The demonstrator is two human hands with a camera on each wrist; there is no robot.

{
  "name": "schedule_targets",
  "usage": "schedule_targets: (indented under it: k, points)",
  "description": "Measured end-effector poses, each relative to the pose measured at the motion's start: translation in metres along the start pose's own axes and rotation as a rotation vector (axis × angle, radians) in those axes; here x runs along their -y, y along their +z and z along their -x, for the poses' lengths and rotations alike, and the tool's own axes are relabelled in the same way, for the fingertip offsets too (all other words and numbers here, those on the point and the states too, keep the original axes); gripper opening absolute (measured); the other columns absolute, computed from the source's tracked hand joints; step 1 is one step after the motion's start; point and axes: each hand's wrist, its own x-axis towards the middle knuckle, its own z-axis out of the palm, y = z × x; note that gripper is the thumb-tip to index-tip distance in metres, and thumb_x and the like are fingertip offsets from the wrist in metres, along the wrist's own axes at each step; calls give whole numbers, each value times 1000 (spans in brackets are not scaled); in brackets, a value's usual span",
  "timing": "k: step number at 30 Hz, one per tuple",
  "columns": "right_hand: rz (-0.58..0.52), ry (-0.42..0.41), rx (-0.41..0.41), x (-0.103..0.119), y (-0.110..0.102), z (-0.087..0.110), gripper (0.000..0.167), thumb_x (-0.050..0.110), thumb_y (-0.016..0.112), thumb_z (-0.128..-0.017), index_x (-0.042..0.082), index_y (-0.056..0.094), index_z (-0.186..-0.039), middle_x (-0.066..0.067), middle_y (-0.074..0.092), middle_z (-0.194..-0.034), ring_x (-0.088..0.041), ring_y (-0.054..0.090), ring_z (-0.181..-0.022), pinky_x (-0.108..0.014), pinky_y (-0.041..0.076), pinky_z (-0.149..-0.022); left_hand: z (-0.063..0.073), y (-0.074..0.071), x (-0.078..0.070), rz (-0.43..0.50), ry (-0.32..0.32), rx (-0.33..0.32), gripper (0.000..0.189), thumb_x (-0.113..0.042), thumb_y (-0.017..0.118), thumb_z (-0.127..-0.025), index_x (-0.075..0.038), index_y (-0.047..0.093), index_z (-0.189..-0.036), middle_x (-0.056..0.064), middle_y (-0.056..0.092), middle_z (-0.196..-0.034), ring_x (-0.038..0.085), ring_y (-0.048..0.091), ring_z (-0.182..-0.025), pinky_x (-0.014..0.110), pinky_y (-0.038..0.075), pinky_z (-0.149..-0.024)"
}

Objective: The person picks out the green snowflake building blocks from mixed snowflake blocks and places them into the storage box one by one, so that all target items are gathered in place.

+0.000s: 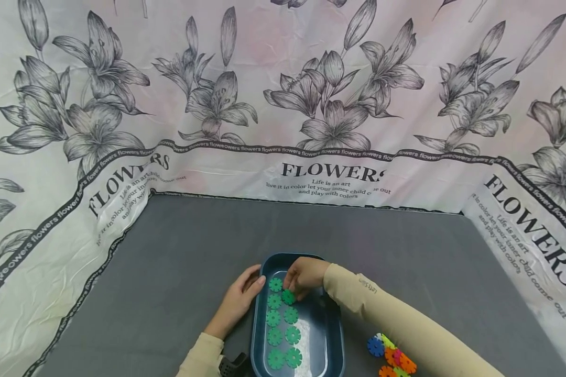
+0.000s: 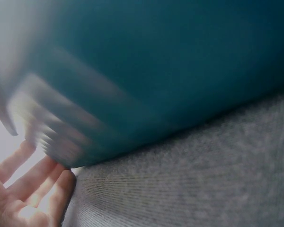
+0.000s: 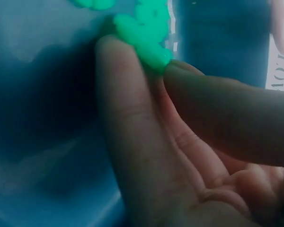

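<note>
A deep blue tray stands on the grey table. Inside it, green notched plastic discs lie in two columns along the left half. My right hand reaches in over the far end and pinches a green disc between thumb and forefinger, at the top of the second column. At the tray's far left corner, my left hand holds the side, its thumb at the rim and its other fingers against the outer wall.
To the right of the tray, under the right forearm, lies a small pile of blue, orange, yellow, pink and green discs. A flower-printed cloth borders the grey table surface at the back and sides.
</note>
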Motion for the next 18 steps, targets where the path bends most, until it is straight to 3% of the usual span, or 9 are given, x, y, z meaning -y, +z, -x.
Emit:
schedule_targets:
  k: [12,18]
  points:
    - [70,-38,-46,0,4,3,15,-11,64,-81,-4,70,-93,-11,70,-82,-21,67,-69,-33,57,-64,-1,1,2,17,6,0,47,-33,57,-97,-14,47,-138,9,53,-136,21,52,-124,32,41,-103]
    - [163,-57,-86,1,7,6,12,-7,66,-82,0,70,-91,-5,68,-78,-16,64,-66,-31,56,-62,1,1,0,7,11,1,47,-34,58,-96,-14,48,-138,9,52,-137,22,51,-125,41,39,-106]
